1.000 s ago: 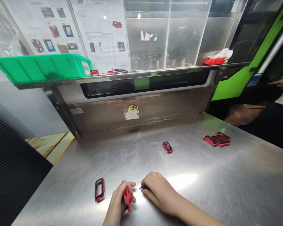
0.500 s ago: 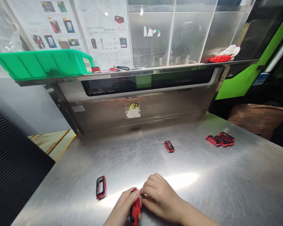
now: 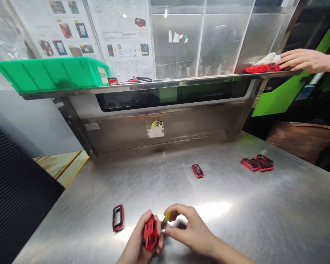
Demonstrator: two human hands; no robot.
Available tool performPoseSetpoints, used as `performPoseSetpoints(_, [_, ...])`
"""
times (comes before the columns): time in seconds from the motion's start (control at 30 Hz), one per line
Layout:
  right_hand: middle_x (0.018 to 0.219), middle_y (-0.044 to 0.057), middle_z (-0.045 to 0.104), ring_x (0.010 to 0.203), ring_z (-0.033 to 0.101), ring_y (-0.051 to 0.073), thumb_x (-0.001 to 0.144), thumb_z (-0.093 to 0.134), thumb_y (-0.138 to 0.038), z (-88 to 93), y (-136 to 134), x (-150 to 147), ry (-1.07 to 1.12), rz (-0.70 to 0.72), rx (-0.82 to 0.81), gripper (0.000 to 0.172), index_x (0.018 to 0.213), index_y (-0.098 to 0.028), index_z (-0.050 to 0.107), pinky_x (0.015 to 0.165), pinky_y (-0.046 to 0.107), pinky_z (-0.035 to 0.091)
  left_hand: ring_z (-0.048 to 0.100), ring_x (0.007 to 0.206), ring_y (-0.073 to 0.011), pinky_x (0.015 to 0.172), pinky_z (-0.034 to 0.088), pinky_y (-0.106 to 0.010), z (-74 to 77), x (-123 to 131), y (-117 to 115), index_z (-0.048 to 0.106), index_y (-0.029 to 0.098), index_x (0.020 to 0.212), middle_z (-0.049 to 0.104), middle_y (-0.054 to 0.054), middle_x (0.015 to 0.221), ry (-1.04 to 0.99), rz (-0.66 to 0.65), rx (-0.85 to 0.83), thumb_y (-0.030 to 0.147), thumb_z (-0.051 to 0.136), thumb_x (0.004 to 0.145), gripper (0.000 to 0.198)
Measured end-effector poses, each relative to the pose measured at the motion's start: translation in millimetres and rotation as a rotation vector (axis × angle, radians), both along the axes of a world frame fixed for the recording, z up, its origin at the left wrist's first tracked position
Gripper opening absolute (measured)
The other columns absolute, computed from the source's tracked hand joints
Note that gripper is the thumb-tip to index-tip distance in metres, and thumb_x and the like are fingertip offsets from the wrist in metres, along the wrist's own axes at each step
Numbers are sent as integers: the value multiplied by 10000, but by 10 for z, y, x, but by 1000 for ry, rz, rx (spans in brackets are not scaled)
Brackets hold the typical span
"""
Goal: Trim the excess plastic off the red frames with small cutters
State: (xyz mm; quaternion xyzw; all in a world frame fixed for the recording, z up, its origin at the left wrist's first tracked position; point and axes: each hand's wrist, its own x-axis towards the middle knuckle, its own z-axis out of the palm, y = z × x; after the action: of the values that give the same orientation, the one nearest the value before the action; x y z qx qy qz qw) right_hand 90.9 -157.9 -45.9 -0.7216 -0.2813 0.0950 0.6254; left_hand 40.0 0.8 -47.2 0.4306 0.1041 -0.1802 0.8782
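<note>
My left hand [image 3: 139, 240] is closed around a red plastic part with black portions and slots [image 3: 150, 233], its slotted face turned up. In my right hand [image 3: 191, 231], thumb and fingers pinch a small yellow-handled tool [image 3: 167, 217] with a dark end; its exact kind is too small to tell. The tool's dark end is right beside the red part. Left of my hands lies a red-and-black rectangular frame [image 3: 118, 218] on the metal table [image 3: 85, 209]. A similar frame [image 3: 197, 171] lies farther back.
Several more red-and-black frames [image 3: 257, 162] are bunched at the table's right. Above the back panel, a shelf [image 3: 181, 81] carries a green bin [image 3: 63, 75] and red parts [image 3: 257, 69]. Another person's hand [image 3: 305, 60] reaches onto the shelf's right end. A ribbed black surface [image 3: 19, 201] stands at left.
My left hand has turned the red part, showing its slotted face. The yellow-handled tool has come into sight in my right hand. Another person's hand has appeared at the shelf's right end.
</note>
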Motion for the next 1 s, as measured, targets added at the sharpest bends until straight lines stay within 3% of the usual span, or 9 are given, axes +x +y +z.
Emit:
performPoseSetpoints(0.2, [715, 18, 561, 661, 481, 157, 712, 655, -252, -70, 2, -35, 63, -41, 140, 201, 888, -157, 645, 645, 258, 405, 461, 392, -93, 427, 293, -182, -19, -12, -20, 548, 138, 584, 534, -2, 464, 106, 68, -31, 636, 617, 701, 516])
performPoseSetpoints(0.37, [704, 16, 548, 650, 464, 151, 717, 698, -271, -57, 27, -114, -41, 23, 99, 188, 871, -168, 668, 616, 243, 378, 363, 301, -47, 384, 179, -159, -171, -38, -31, 456, 139, 447, 379, 24, 308, 133, 11, -26, 714, 594, 662, 630])
performPoseSetpoints(0.5, [694, 25, 566, 627, 466, 148, 745, 690, -328, -30, 47, -150, -151, 74, 67, 208, 870, -163, 674, 601, 241, 372, 307, 267, -31, 348, 117, -169, -230, -16, -27, 358, 169, 369, 323, 39, 281, 175, -75, -35, 763, 643, 528, 678])
performPoseSetpoints(0.57, [700, 31, 579, 631, 475, 151, 762, 679, -358, -23, 55, -158, -177, 79, 55, 226, 873, -161, 675, 605, 243, 374, 293, 265, -28, 335, 114, -167, -214, -8, -32, 368, 167, 378, 326, 43, 281, 203, -87, -37, 772, 661, 475, 679])
performPoseSetpoints(0.73, [700, 35, 613, 634, 486, 156, 775, 656, -380, -31, 79, -168, -208, 76, 41, 227, 846, -165, 675, 607, 243, 379, 318, 290, -20, 337, 145, -137, -172, -9, -63, 483, 138, 553, 372, 66, 357, 231, -6, -49, 701, 696, 536, 602])
performPoseSetpoints(0.9, [701, 26, 637, 625, 480, 153, 771, 656, -373, -56, 98, -173, -251, 68, 59, 220, 841, -164, 666, 596, 238, 377, 258, 252, -22, 308, 72, -157, -281, 37, -83, 407, 164, 466, 293, 75, 299, 268, -22, 20, 788, 653, 409, 673])
performPoseSetpoints(1.0, [699, 18, 637, 618, 466, 145, 783, 659, -380, -59, 106, -176, -256, 74, 72, 213, 828, -172, 661, 595, 232, 369, 242, 246, -25, 303, 54, -167, -316, 53, -93, 430, 160, 457, 286, 72, 285, 225, -29, 30, 789, 647, 410, 668])
